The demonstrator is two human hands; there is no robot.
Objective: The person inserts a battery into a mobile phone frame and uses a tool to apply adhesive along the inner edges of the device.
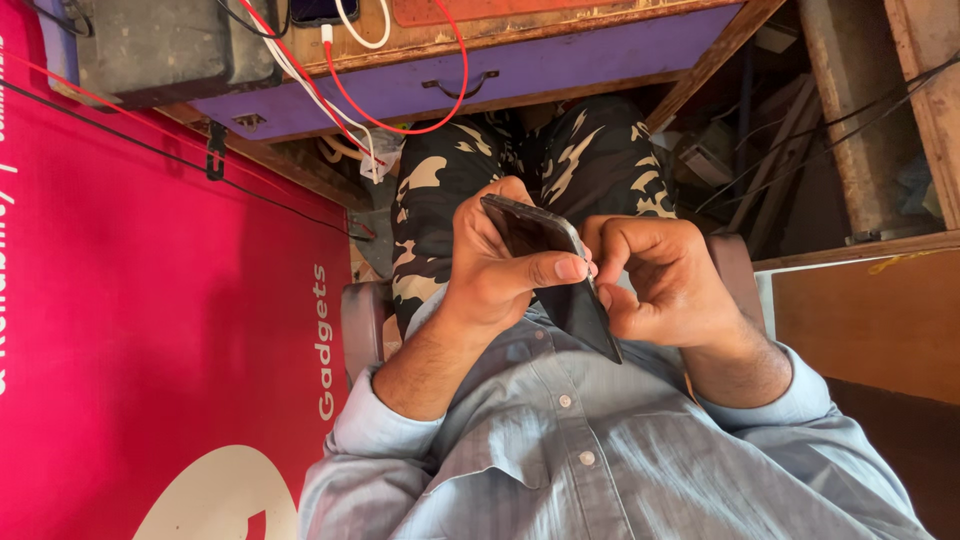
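Cluttered workshop bench with a purple wooden drawer (pixel 560 70) behind; 1 slim dark glossy phone (pixel 550 270) held over the lap.
Left hand (pixel 500 265) grips it, fingers wrapped; right hand (pixel 655 280) pinches its edge; long axis slants from upper left toward the shirt; 2 hands, 1 looping red cable (pixel 440 125).

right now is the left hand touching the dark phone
Touching. The head view shows the left hand wrapped around the dark phone, fingers curled over its edge; the right hand pinches at the same edge.
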